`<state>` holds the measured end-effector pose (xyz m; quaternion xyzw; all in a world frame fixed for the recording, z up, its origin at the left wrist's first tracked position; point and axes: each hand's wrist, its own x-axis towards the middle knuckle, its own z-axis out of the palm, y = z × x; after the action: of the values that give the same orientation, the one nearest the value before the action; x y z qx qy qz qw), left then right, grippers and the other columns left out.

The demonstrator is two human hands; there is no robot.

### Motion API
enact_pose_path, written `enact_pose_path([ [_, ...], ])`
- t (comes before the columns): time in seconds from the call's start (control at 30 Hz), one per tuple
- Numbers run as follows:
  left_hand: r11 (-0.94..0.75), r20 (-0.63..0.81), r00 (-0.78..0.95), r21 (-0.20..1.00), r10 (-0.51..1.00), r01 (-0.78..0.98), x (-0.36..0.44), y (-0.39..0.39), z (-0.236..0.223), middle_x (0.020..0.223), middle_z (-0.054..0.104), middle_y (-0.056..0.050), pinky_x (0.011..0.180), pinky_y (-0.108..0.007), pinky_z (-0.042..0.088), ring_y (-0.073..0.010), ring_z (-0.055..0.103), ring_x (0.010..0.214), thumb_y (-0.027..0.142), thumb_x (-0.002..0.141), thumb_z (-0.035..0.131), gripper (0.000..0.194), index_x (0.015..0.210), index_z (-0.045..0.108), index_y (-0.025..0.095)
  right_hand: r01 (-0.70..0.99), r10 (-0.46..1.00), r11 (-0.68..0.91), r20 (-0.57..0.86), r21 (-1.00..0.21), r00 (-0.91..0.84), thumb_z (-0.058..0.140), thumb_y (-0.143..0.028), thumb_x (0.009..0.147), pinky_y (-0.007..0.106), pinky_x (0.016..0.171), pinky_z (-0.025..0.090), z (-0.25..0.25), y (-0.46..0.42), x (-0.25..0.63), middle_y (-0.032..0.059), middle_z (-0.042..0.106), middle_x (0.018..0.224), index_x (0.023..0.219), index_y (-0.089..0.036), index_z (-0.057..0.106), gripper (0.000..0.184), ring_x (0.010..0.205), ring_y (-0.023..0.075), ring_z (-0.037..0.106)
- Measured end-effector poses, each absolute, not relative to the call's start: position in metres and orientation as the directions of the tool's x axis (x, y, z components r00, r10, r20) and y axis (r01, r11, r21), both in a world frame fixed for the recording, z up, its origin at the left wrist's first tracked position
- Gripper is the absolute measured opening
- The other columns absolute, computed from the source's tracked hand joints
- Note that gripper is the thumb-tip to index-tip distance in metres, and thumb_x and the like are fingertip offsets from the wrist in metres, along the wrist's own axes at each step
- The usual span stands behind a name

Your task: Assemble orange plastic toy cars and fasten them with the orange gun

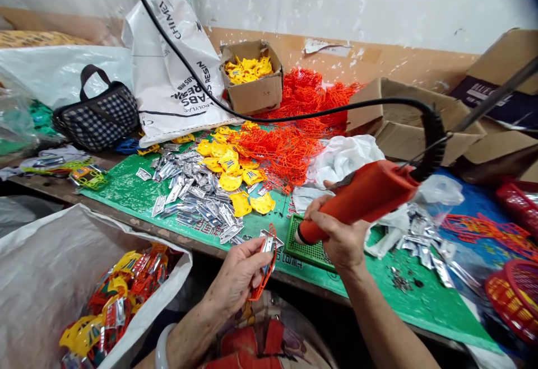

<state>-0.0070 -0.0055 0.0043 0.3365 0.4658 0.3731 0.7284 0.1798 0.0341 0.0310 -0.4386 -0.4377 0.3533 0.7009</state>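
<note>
My right hand (341,233) is wrapped round an orange electric screwdriver (365,196), its tip down on a small green grid tray (309,251). A black coiled cord (432,134) runs from the tool's top end. My left hand (239,274) pinches an orange plastic frame with a silver metal piece (265,262) near the table's front edge. A heap of silver metal pieces (197,192) and yellow plastic parts (229,164) lies on the green mat (126,184) beyond my left hand.
A pile of orange plastic frames (294,128) and a cardboard box of yellow parts (252,78) sit at the back. A white sack of assembled pieces (113,302) stands front left. A checked bag (98,114) lies left; red baskets (515,296) and cardboard boxes (403,117) right.
</note>
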Motion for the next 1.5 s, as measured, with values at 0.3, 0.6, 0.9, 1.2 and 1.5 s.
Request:
enact_pose_path([
  [0.3,0.457,-0.393,0.317,0.875,0.863,-0.161,-0.012,-0.002,0.006,0.068,0.056,0.003,0.036,-0.013,0.023,0.0002,0.038,0.037,0.038,0.075,0.073,0.035,0.099,0.072,0.013,-0.127,0.902,0.344,0.29,-0.93,0.318,0.074,-0.02,0.068,0.032,0.059,0.049,0.027,0.033,0.176,-0.0001,0.062,0.067,0.068,-0.017,0.065,0.009,0.059,0.0146,0.058],
  [0.6,0.437,-0.384,0.314,0.892,0.868,-0.116,-0.012,-0.002,0.005,0.066,0.054,0.005,0.037,-0.013,0.034,-0.0015,0.042,0.039,0.043,0.077,0.071,0.032,0.09,0.068,0.014,-0.118,0.902,0.322,0.267,-0.939,0.339,0.075,-0.02,0.066,0.031,0.06,0.05,0.024,0.033,0.175,-0.0005,0.063,0.067,0.068,-0.016,0.065,0.01,0.06,0.0146,0.058],
  [0.9,0.479,-0.432,0.302,0.872,0.85,-0.103,-0.012,-0.001,0.016,0.056,0.054,0.005,0.041,-0.017,0.043,-0.0062,0.046,0.04,0.039,0.075,0.067,0.025,0.081,0.064,0.015,-0.106,0.916,0.295,0.25,-0.95,0.313,0.075,-0.019,0.065,0.033,0.065,0.05,0.03,0.028,0.171,-0.0004,0.063,0.066,0.066,-0.017,0.064,0.011,0.061,0.0155,0.058],
  [1.2,0.269,-0.368,0.419,0.923,0.83,0.276,-0.028,0.015,0.03,0.064,0.061,0.002,0.038,-0.016,0.037,-0.0063,0.041,0.042,0.04,0.083,0.061,0.033,0.101,0.072,0.014,-0.126,0.887,0.336,0.269,-0.933,0.375,0.076,-0.018,0.063,0.034,0.061,0.049,0.039,0.032,0.174,-0.0006,0.064,0.066,0.064,-0.017,0.063,0.014,0.058,0.0153,0.058],
  [1.5,0.286,-0.382,0.388,0.916,0.839,0.282,-0.021,0.016,0.036,0.046,0.043,0.008,0.038,-0.019,0.026,-0.0069,0.035,0.038,0.046,0.084,0.057,0.034,0.078,0.07,0.015,-0.331,0.898,0.424,0.345,-0.843,0.271,0.069,-0.012,0.067,0.035,0.063,0.051,0.098,0.016,0.168,-0.0031,0.064,0.064,0.103,-0.024,0.064,0.038,0.059,0.0164,0.06],
])
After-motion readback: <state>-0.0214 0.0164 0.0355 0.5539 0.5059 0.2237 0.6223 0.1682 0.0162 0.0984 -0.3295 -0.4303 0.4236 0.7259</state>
